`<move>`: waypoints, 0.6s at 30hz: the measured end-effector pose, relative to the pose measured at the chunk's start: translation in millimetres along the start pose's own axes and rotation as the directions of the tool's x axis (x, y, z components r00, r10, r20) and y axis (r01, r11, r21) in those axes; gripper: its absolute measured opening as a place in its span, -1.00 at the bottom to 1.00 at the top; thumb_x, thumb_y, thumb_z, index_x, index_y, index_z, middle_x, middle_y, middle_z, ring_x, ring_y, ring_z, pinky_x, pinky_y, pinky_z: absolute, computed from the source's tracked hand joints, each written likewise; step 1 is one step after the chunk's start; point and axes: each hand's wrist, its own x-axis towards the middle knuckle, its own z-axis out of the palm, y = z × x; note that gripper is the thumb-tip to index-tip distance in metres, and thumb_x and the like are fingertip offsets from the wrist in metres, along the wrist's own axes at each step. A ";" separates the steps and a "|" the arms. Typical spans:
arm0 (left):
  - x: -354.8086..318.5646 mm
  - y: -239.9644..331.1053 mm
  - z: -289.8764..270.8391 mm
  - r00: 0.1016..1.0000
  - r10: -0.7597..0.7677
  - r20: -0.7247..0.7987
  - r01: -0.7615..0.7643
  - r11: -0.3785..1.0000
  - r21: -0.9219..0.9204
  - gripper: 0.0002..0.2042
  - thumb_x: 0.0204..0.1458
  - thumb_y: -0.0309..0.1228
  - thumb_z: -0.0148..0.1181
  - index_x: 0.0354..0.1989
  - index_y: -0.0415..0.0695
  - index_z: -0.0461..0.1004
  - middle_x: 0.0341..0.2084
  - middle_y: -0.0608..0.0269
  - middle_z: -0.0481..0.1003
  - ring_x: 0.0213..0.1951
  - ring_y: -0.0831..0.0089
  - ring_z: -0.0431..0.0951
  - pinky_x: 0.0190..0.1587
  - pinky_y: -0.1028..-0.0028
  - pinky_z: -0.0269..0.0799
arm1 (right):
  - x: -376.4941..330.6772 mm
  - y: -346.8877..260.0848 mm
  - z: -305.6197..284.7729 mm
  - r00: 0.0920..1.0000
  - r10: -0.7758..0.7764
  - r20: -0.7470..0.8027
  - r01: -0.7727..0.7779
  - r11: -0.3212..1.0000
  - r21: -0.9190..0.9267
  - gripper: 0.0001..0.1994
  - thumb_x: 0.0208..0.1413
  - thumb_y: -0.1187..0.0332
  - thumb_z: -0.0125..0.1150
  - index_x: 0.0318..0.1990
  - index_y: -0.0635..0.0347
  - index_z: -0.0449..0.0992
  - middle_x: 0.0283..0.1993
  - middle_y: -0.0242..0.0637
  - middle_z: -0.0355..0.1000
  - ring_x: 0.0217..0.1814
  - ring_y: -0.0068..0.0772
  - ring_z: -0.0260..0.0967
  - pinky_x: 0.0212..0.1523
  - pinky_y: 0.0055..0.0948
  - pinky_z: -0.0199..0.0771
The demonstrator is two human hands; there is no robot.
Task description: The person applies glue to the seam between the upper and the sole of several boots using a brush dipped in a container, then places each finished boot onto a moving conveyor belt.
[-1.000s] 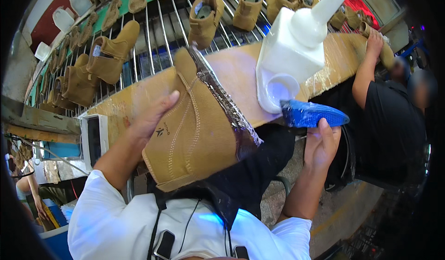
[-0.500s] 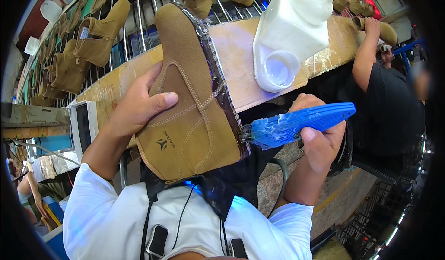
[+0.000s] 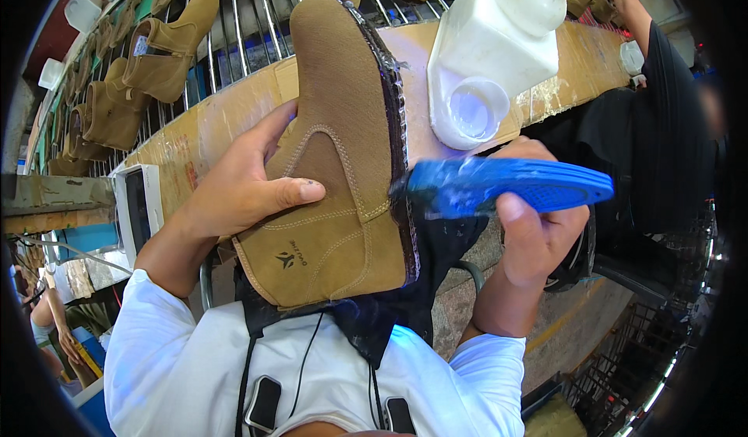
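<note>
A tan suede boot (image 3: 339, 110) lies on its side in front of me, toe pointing away. My left hand (image 3: 253, 180) grips its shaft side, thumb on the upper and the other fingers hidden behind. Along the boot's right side runs a dark, wet-looking sole edge (image 3: 400, 156). My right hand (image 3: 538, 227) is closed around a blue plastic-handled brush (image 3: 506, 186), thumb on its near side. Whitish residue coats the handle near the bristles. The dark bristle end touches the sole edge about midway along; it is slightly blurred.
A white plastic bottle with an open cup (image 3: 475, 114) stands on the cardboard-covered bench (image 3: 210, 121) beyond the boot. More tan boots (image 3: 167, 47) rest on a metal rod rack (image 3: 265, 24). At right, a person in black (image 3: 662, 133) reaches toward the rack.
The brush has moved up along the sole edge from near the heel to about the middle. The boot has shifted slightly right and turned more upright. The person at right has raised an arm toward the rack.
</note>
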 end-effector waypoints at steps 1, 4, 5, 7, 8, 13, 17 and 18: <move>0.3 -0.7 -0.3 1.000 0.000 0.010 0.000 1.000 -0.018 -0.07 -0.18 -0.16 0.38 0.27 -0.45 -0.01 0.22 -0.10 0.15 0.28 0.23 0.10 0.31 0.35 -0.08 | -0.9 1.4 6.0 0.991 -0.031 -0.127 0.029 0.999 -0.017 -0.79 -0.16 0.50 0.22 -0.34 0.46 0.50 -0.31 -0.11 0.46 -0.37 -0.47 0.34 -0.30 -0.53 0.32; 0.5 -2.1 -2.7 1.000 -0.015 0.025 0.017 0.996 -0.089 -0.08 -0.18 -0.16 0.37 0.27 -0.43 0.00 0.21 -0.07 0.16 0.27 0.26 0.13 0.30 0.36 -0.05 | -11.7 18.6 0.7 0.856 0.024 -0.516 0.030 0.995 0.096 -0.71 0.13 0.37 0.02 -0.10 0.48 0.39 -0.12 -0.02 0.43 -0.11 -0.26 0.40 -0.02 -0.24 0.37; -0.1 -1.0 -5.1 0.999 -0.030 0.021 0.032 0.992 -0.119 -0.09 -0.17 -0.16 0.37 0.27 -0.42 0.01 0.20 -0.05 0.17 0.25 0.28 0.14 0.29 0.37 -0.02 | -9.5 23.2 -5.7 0.850 0.014 -0.527 0.102 0.976 0.191 -0.72 0.16 0.36 0.00 -0.12 0.46 0.41 -0.13 -0.03 0.45 -0.11 -0.27 0.42 -0.02 -0.26 0.38; -2.6 2.7 -12.5 0.997 -0.075 -0.003 0.073 0.984 -0.160 -0.10 -0.17 -0.14 0.36 0.27 -0.39 0.03 0.17 -0.02 0.21 0.21 0.31 0.20 0.25 0.39 0.05 | -8.3 29.7 -22.8 0.840 0.052 -0.539 0.163 0.925 0.343 -0.72 0.21 0.33 -0.04 -0.15 0.44 0.44 -0.15 -0.05 0.48 -0.15 -0.27 0.45 -0.03 -0.30 0.40; -4.1 1.6 -19.7 0.994 -0.103 -0.024 0.097 0.980 -0.173 -0.12 -0.16 -0.13 0.36 0.26 -0.38 0.05 0.15 0.00 0.24 0.18 0.33 0.24 0.23 0.40 0.11 | -12.9 32.5 -31.0 0.839 0.096 -0.536 0.153 0.903 0.400 -0.71 0.23 0.32 -0.05 -0.17 0.44 0.45 -0.18 -0.06 0.50 -0.17 -0.27 0.46 -0.03 -0.31 0.41; -6.6 -5.5 -73.2 0.972 -0.110 -0.208 0.085 0.988 -0.126 -0.23 -0.09 -0.07 0.29 0.20 -0.33 0.17 -0.01 0.09 0.40 -0.03 0.42 0.45 0.05 0.46 0.34 | -31.0 51.4 -58.2 0.617 0.240 -0.749 0.096 0.922 0.375 -0.66 0.23 0.23 -0.01 -0.32 0.41 0.51 -0.38 -0.13 0.51 -0.36 -0.34 0.44 -0.15 -0.38 0.45; 26.3 15.9 -137.7 0.942 -0.091 -0.324 0.161 0.967 0.199 -0.26 -0.05 -0.03 0.25 0.18 -0.33 0.19 -0.07 0.13 0.44 -0.09 0.47 0.48 -0.03 0.46 0.40 | -35.2 57.2 -63.3 0.577 0.309 -0.756 0.032 0.917 0.399 -0.69 0.21 0.25 0.04 -0.37 0.36 0.52 -0.37 -0.19 0.51 -0.36 -0.40 0.42 -0.16 -0.44 0.40; 44.6 25.5 -154.1 0.952 -0.088 -0.295 0.171 0.948 0.268 -0.27 -0.04 -0.02 0.23 0.18 -0.32 0.19 -0.07 0.14 0.44 -0.11 0.47 0.48 -0.07 0.45 0.43 | -38.0 59.8 -66.8 0.586 0.310 -0.749 0.012 0.921 0.390 -0.69 0.21 0.25 0.04 -0.38 0.36 0.52 -0.37 -0.20 0.50 -0.36 -0.41 0.41 -0.18 -0.44 0.40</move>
